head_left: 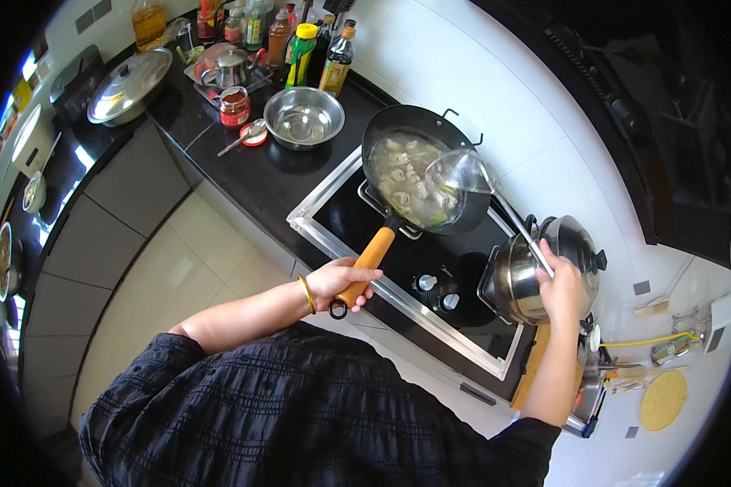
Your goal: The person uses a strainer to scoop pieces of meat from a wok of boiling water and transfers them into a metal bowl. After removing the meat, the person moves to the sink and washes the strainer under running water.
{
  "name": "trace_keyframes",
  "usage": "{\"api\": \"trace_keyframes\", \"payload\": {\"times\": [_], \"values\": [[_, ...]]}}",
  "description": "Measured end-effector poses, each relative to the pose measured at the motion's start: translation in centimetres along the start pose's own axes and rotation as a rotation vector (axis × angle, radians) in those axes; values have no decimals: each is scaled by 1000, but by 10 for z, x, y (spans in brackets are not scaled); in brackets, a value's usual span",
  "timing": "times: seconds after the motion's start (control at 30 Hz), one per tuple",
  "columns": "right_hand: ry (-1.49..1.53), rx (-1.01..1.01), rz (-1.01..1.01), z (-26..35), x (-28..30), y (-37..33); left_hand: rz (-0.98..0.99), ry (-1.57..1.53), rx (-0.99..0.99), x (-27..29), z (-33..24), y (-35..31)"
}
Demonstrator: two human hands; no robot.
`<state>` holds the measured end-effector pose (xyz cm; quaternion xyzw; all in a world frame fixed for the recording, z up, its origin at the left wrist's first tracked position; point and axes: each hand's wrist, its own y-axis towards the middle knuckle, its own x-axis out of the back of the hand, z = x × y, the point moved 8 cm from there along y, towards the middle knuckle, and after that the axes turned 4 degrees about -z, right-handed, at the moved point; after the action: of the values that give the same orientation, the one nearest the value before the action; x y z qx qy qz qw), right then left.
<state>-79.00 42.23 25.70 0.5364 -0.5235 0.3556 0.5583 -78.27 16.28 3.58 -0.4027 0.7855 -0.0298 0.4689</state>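
A black wok (376,122) stands on the left burner of the gas stove, holding cloudy liquid with pale chunks, perhaps meat, and some green pieces (412,174). My left hand (343,282), with a yellow bangle at the wrist, is closed around the wok's wooden handle (371,256). In my right hand (561,286) is the long metal handle of a mesh skimmer (463,171). The skimmer's round head hangs over the right side of the wok; whether it touches the liquid I cannot tell. A lidded steel pot (518,280) sits on the right burner, just beside my right hand.
A steel bowl (304,118) stands left of the wok, near a red-labelled jar (235,108) and a spoon (244,137) resting on a red lid. Several sauce bottles (337,58) line the wall. Farther left is a lidded pan (130,85). A dark range hood (625,105) overhangs the right side.
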Motion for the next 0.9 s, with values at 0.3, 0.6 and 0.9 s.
{"api": "trace_keyframes", "payload": {"times": [0.3, 0.6, 0.9], "values": [[371, -121, 13, 15, -106, 0, 10, -18, 11, 0, 3, 4], [961, -80, 392, 52, -177, -38, -8, -16, 36, 1, 6, 3], [959, -272, 166, -17, -279, -49, -21, -15, 16, -2, 3, 1]]}}
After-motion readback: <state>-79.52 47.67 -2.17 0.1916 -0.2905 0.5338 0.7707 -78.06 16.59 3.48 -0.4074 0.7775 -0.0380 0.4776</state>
